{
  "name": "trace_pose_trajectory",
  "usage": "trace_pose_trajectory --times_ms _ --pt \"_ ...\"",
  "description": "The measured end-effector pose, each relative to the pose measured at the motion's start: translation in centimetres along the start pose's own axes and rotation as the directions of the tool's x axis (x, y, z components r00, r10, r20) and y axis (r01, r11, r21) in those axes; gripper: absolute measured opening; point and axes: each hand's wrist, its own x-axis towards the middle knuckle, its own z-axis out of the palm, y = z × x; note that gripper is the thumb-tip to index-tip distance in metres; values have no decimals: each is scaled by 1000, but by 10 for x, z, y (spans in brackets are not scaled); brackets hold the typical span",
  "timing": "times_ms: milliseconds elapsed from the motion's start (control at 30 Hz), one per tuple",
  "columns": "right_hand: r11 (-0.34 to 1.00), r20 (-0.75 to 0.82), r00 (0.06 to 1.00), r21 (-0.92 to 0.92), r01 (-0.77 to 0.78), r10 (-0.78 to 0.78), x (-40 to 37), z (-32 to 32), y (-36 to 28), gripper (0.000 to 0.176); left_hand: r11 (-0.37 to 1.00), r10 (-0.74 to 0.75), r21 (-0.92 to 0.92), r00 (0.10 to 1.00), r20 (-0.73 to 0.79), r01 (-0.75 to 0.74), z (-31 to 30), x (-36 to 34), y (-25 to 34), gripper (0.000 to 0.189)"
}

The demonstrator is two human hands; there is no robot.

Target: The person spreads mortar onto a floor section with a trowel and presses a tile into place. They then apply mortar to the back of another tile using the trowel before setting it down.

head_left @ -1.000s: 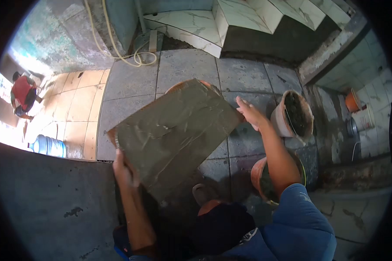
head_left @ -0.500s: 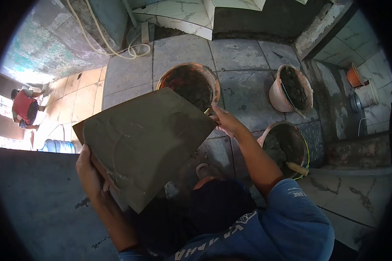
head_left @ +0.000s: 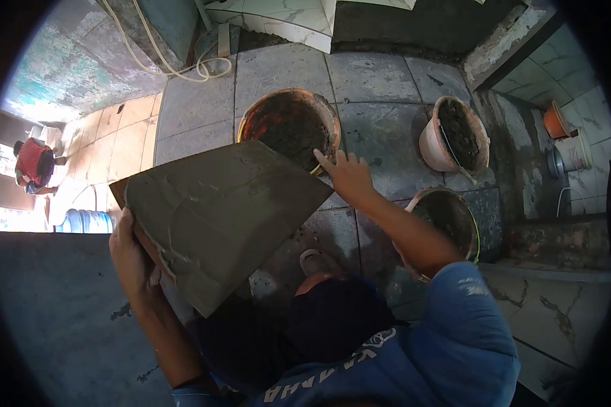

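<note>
A square tile, its upper face coated with smooth grey mortar, tilts in front of me. My left hand grips it by the left edge, fingers beneath and thumb along the side. Just off its right corner is my right hand, fingers spread and holding nothing. That hand is close to the rim of an orange bucket containing mortar, which the tile partly covers from below.
A pale bucket of mortar stands to the right, with another bucket below it, partly behind my right arm. White-tiled steps rise ahead. A hose lies at upper left. Farther left, a person in red is near a blue water jug.
My right hand has let go of the tile's right corner and spread its fingers. The tile has shifted slightly left and up in my left hand. The wooden handle at the lower-right bucket no longer shows.
</note>
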Motion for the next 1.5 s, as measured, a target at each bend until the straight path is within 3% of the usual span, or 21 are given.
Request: trace_pose_trajectory --times_ms 33,67,133,233,300,367,433,567,633,733,833,867,900,967,1000,1167,1233,1300,1367,1433,1500 --pt "966 -117 982 -229 119 -149 4 1 2 53 1000 9 -14 998 -60 -10 5 0 2 35" --pt "966 -115 982 -229 124 -153 7 1 8 53 1000 7 -15 998 -64 -8 4 2 1 35" --pt "848 33 936 -413 331 -349 8 -11 23 36 997 -20 -78 999 43 24 -3 7 1 36" --pt "818 203 907 -391 421 -369 2 -75 39 23 998 -12 -69 1000 17 13 8 9 9 35" --pt "932 -60 947 -211 296 -315 11 -137 22 19 994 1 -111 999 50 5 15 9 16 32" --pt "919 -325 900 168 357 -291 21 -202 -6 25 985 0 -169 984 178 30 17 18 16 28" --pt "758 -413 861 447 474 -295 24 -255 -42 30 991 1 -131 980 199 26 26 19 23 25" --pt "714 -318 819 402 573 -478 28 -318 -99 34 987 -15 -155 972 233 52 63 2 52 19" --pt "782 -165 856 351 515 -490 36 -331 -120 35 990 -16 -130 968 252 50 72 1 60 18" --pt "831 -146 848 171 529 -509 42 -340 -134 30 997 -37 -56 961 275 54 82 0 66 18" --pt "871 -107 869 45 490 -483 47 -342 -140 27 987 -7 -152 957 291 54 93 3 63 20" --pt "890 -111 885 13 456 -452 49 -342 -139 27 981 -7 -179 944 329 69 94 11 56 37" --pt "884 -96 880 2 468 -466 49 -342 -140 27 977 -12 -197 948 319 78 94 12 56 37" --pt "902 -56 901 -63 426 -430 47 -341 -141 24 997 -58 -43 966 253 71 100 14 55 44" --pt "896 -41 896 -69 439 -442 48 -339 -139 24 997 17 66 986 164 -28 105 18 50 52" --pt "881 -137 875 21 472 -465 46 -339 -127 21 997 52 42 981 186 -60 111 -2 59 55" --pt "885 -125 882 52 462 -454 44 -343 -118 22 996 94 -27 939 330 -90 108 -9 65 49" --pt "941 -126 943 103 321 -308 39 -347 -110 22 994 92 -95 920 382 -60 99 -10 55 55" --pt "942 -114 946 114 315 -303 35 -348 -95 23 991 62 -131 904 423 -7 89 -4 26 50" --pt "932 -146 964 260 253 -221 29 -346 -82 22 978 -140 -98 929 343 184 97 6 -39 43" --pt "933 -148 966 263 246 -213 25 -345 -72 20 873 -281 -306 905 320 380 117 16 -125 38"
